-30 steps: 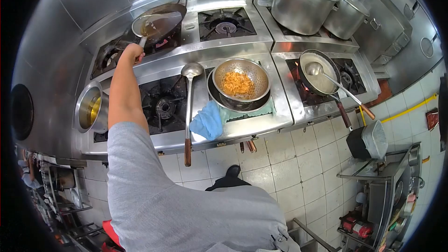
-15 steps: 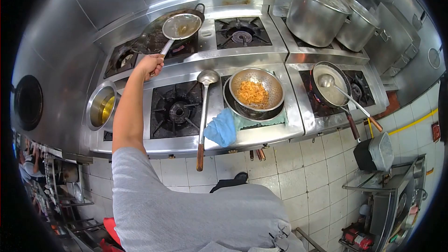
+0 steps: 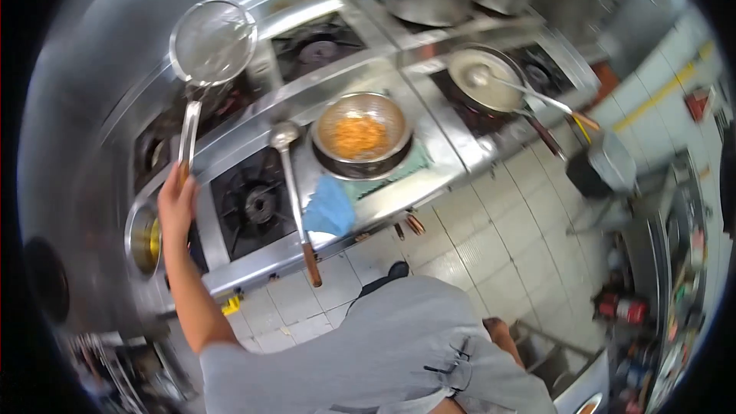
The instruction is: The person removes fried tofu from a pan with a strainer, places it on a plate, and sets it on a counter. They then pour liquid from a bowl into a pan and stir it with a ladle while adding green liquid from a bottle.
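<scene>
Head view: mesh strainer (image 3: 213,46) is held raised over the left rear of the stove (image 3: 441,149), the burner behind partly hidden.
Left hand (image 3: 178,199): fingers are wrapped around the strainer's handle.
Right side: bare skin (image 3: 502,341) is partly covered by the shirt (image 3: 353,345); how the right fingers are set cannot be told.
Beside the forearm: a metal pot (image 3: 140,222) is seen, yellow liquid (image 3: 155,239) inside.
Stove front: a ladle (image 3: 291,184) is laid between burner and colander (image 3: 392,119), its handle overhanging; a blue cloth (image 3: 330,205) is placed alongside.
</scene>
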Demonstrator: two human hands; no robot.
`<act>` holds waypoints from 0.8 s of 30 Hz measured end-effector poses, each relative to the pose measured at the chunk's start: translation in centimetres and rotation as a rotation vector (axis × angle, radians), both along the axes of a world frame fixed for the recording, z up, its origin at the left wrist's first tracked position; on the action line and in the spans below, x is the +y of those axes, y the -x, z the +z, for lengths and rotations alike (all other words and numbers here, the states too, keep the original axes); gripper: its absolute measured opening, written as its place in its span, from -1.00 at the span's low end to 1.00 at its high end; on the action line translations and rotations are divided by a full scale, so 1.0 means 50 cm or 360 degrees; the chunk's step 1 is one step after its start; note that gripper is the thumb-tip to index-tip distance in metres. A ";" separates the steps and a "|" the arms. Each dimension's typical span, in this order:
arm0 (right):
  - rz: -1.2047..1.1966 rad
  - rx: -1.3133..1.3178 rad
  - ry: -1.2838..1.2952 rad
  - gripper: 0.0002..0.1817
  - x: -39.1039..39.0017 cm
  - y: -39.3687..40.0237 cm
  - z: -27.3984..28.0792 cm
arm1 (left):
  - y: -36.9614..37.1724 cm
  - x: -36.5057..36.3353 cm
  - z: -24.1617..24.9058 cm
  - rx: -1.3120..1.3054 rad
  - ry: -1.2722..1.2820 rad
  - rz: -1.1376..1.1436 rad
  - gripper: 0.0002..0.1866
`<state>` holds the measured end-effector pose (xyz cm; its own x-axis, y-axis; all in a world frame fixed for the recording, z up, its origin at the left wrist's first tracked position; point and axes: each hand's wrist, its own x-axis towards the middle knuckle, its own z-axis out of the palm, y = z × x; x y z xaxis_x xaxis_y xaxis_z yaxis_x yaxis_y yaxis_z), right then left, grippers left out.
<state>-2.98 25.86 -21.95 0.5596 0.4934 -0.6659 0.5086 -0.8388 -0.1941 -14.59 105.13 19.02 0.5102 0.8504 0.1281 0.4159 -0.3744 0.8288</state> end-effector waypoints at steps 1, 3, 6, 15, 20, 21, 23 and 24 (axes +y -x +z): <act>-0.0045 -0.0019 0.0019 -0.75 -0.016 0.018 -0.030 | 0.002 -0.059 0.009 0.0001 -0.0034 -0.0049 -0.56; -0.1325 0.0300 0.0100 -0.48 0.023 0.053 0.031 | 0.031 -0.141 -0.132 0.0020 -0.0486 -0.0217 -0.53; -0.1267 0.0332 0.0210 -0.50 0.018 0.087 -0.015 | 0.029 -0.279 -0.247 0.0405 -0.0970 -0.0440 -0.36; -0.1243 0.0240 -0.0017 -0.56 0.046 0.066 -0.024 | -0.037 -0.276 -0.203 0.0272 -0.0825 -0.0684 -0.40; -0.1625 0.0354 -0.0347 -0.34 0.101 0.025 0.083 | -0.068 -0.261 -0.150 0.0277 0.0778 -0.0698 -0.53; -0.1662 0.0488 -0.0463 -0.28 0.103 0.027 0.102 | -0.073 -0.245 -0.146 0.0352 0.0953 -0.0728 -0.47; -0.1690 0.0549 -0.0481 -0.25 0.083 0.036 0.062 | -0.084 -0.259 -0.149 0.0424 0.0910 -0.0742 -0.50; -0.1667 0.0619 -0.0483 -0.22 0.074 0.041 0.054 | -0.095 -0.275 -0.145 0.0485 0.0877 -0.0702 -0.53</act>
<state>-5.01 29.54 -19.27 0.5719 0.0783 -0.8166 -0.5463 -0.7062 -0.4504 -9.84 91.37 11.79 0.7619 0.4602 -0.4558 0.5638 -0.1248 0.8164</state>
